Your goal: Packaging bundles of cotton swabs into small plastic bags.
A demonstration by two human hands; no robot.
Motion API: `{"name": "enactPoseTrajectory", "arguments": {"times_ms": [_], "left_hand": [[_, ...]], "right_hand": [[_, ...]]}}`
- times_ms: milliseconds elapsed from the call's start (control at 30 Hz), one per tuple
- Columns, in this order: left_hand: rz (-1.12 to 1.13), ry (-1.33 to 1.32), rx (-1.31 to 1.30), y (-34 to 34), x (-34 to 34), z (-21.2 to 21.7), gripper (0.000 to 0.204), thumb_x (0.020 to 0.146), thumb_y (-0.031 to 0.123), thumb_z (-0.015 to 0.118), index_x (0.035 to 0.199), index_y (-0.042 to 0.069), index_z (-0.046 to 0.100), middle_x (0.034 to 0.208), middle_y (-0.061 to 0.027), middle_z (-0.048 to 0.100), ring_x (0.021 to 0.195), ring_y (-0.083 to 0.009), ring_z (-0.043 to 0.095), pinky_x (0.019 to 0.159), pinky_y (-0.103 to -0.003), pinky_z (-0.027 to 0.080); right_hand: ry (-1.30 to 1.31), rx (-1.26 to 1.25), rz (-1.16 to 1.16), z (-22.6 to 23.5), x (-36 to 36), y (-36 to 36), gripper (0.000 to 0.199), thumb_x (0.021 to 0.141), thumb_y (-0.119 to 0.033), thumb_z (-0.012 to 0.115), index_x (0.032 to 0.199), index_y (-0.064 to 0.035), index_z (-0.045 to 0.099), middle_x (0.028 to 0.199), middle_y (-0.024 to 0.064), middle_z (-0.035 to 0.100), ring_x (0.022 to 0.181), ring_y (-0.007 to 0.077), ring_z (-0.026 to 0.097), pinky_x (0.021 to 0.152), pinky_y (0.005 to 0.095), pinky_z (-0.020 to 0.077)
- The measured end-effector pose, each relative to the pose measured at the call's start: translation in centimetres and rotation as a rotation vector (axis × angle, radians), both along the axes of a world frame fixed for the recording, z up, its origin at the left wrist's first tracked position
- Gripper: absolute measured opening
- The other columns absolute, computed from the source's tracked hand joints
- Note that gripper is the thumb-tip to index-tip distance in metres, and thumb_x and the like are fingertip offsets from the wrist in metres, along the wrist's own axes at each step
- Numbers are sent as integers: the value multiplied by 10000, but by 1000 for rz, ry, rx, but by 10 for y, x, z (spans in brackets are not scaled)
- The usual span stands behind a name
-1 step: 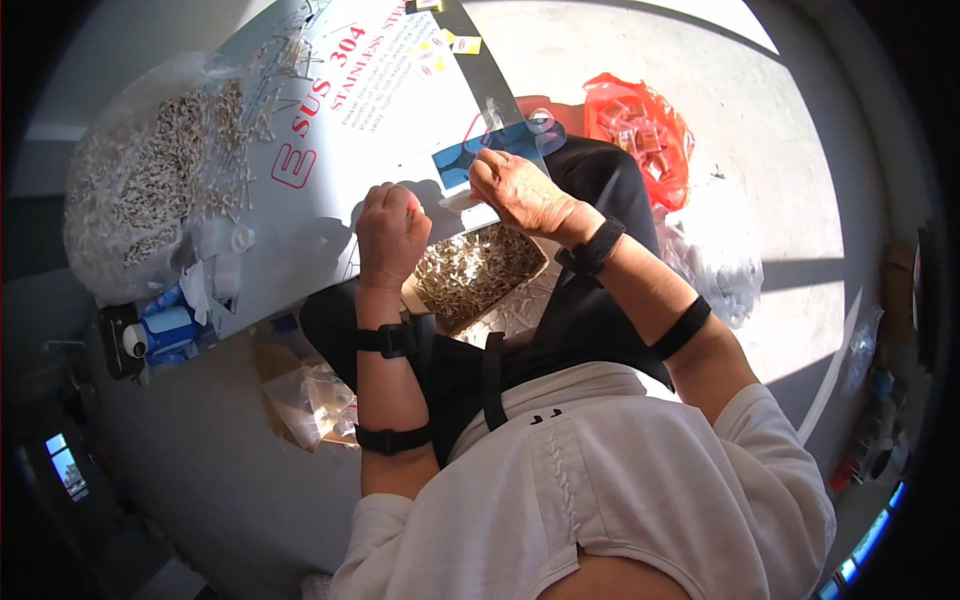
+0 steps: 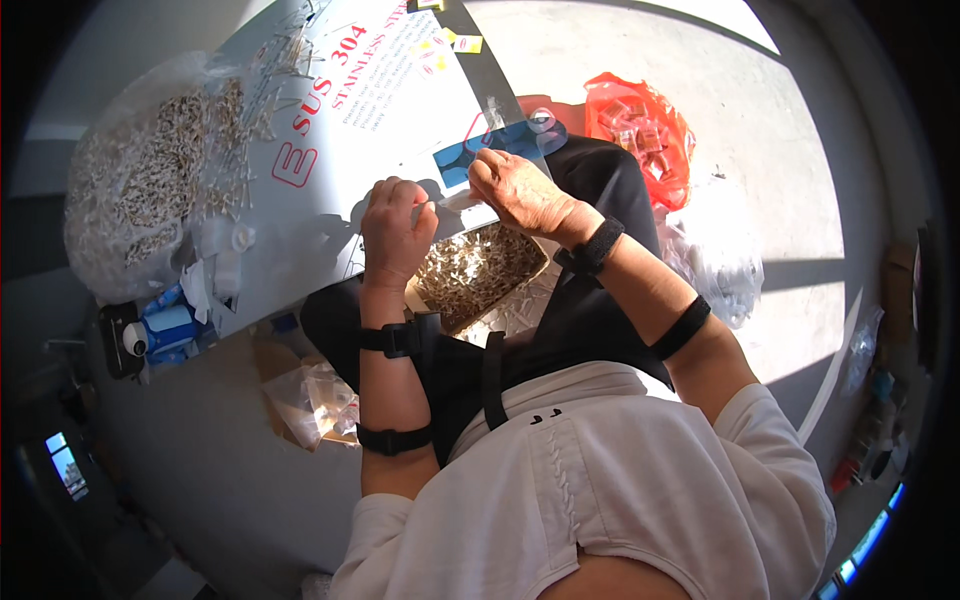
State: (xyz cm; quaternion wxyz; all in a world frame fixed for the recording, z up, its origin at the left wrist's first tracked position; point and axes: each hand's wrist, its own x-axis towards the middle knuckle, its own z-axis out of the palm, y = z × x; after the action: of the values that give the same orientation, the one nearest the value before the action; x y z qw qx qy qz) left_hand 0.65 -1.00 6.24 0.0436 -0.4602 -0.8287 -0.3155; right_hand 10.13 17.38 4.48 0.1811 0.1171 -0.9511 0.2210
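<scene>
My left hand is above the near edge of the metal-sheet tabletop. Its fingers curl inward and the thumb sits a little apart; whatever they hold, if anything, is hidden. Just right of it, my right hand is closed in a pinch over the table's corner. A small whitish, see-through piece shows beside its fingertips; I cannot make out whether they grip it. Below both hands, at my lap, stands a cardboard box filled with small pale and brown bits.
A large clear bag of thin small pieces lies at the table's left, some spilled beside it. A blue and white bottle is at the near left edge. A red plastic bag and a clear bag lie at the right.
My left hand has shifted slightly to the right, and its thumb stands further from the fingers. My right hand has stayed in place.
</scene>
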Motion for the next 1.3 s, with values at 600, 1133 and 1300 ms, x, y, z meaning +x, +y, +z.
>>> {"name": "enactPoseTrajectory", "arguments": {"times_ms": [600, 1133, 1300], "left_hand": [[-109, 2, 19, 23, 17, -7, 133, 705, -76, 553, 749, 24, 478, 795, -117, 519, 807, -313, 510, 702, -421, 450], [-142, 182, 82, 36, 19, -2, 195, 602, -52, 576, 730, 49, 468, 770, -90, 499, 771, -296, 500, 699, -409, 431], [-124, 225, 12, 25, 12, -2, 181, 621, -54, 561, 722, 55, 459, 745, -92, 489, 766, -302, 500, 673, -413, 437]], "right_hand": [[50, -120, 19, 2, 9, 5, 96, 806, -22, 569, 848, -18, 482, 804, 119, 485, 750, 330, 536, 653, 394, 465], [-42, -354, -54, -4, 11, -6, 91, 818, -50, 563, 858, -12, 491, 817, 151, 508, 798, 364, 546, 687, 413, 469], [-38, -335, -42, -6, 10, -4, 97, 824, -60, 566, 855, -11, 488, 817, 153, 509, 796, 368, 547, 677, 419, 467]]}}
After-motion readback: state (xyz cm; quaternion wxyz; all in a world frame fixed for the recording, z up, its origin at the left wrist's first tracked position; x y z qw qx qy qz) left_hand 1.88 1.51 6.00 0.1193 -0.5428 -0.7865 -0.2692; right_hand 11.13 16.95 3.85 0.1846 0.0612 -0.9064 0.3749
